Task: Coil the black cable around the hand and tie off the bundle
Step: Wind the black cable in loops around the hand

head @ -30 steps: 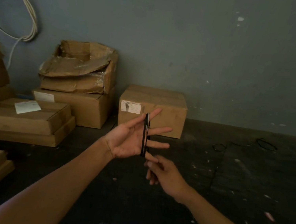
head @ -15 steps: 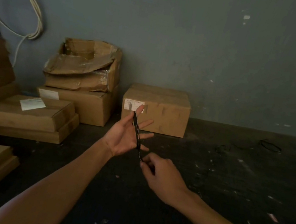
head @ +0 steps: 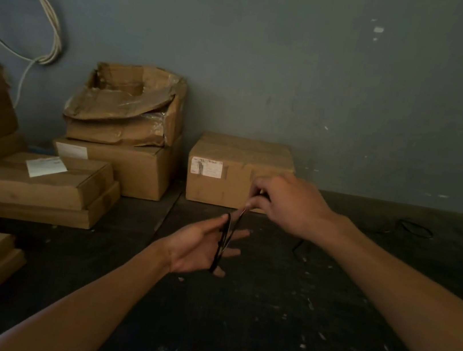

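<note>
My left hand (head: 198, 245) is held out flat, palm toward the right, fingers spread. Several turns of the black cable (head: 222, 244) run around its fingers. My right hand (head: 286, 204) is above and to the right of it, pinching the cable's free run, which slants up from the coil to its fingertips. More of the black cable trails over the dark surface at the right, with a loop of it (head: 414, 228) far right near the wall.
A labelled cardboard box (head: 239, 173) stands behind my hands against the grey wall. Stacked boxes (head: 121, 141) and flat cartons (head: 39, 185) fill the left side. A white cable (head: 45, 24) hangs on the wall at the top left. The dark surface (head: 261, 330) spreads below.
My right hand has swung from below the left hand up over its fingertips, carrying the cable around. The left hand has dropped lower in view.
</note>
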### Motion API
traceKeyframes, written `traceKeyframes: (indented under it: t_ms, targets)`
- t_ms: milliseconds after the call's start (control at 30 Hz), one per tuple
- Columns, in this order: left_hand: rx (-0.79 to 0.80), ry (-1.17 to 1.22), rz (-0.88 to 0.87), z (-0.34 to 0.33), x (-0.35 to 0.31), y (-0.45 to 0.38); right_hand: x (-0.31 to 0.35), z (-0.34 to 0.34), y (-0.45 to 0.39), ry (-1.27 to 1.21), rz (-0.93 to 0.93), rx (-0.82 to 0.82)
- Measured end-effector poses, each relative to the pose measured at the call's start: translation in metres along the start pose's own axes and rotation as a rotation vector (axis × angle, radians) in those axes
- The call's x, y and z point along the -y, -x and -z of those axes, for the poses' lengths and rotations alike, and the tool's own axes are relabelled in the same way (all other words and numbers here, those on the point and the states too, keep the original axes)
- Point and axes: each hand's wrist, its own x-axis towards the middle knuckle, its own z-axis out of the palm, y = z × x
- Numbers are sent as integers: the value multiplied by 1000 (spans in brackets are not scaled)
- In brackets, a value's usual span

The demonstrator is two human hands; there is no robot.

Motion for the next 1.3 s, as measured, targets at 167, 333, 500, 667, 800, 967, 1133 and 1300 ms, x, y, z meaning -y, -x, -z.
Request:
traceKeyframes:
  t_ms: [167,333,500,667,800,967,1133,1300]
  targets:
    - [154,-79,82,-16,-5,5,-18,5,-16,-46,-15,-32]
    - [243,-102,105,-26,-11,12,-39,-5,-22,-107,-36,-14]
    - [305,-98,76,-33,-20,17,-58,-26,-19,-293,-65,55]
    - [359,-20,6,-39,-26,17,-72,-49,-5,-714,-254,45]
    - [327,11,-100,-41,-39,13,-60,-74,13,-965,-410,82]
    - [282,94,-174,-37,-55,10,-34,-107,33,-1146,-492,166]
    - [190,70,-246,-31,-72,10,-5,-119,49,-1264,-525,306]
    - [8,128,-311,-22,-73,7,20,-107,50,-1185,-450,317]
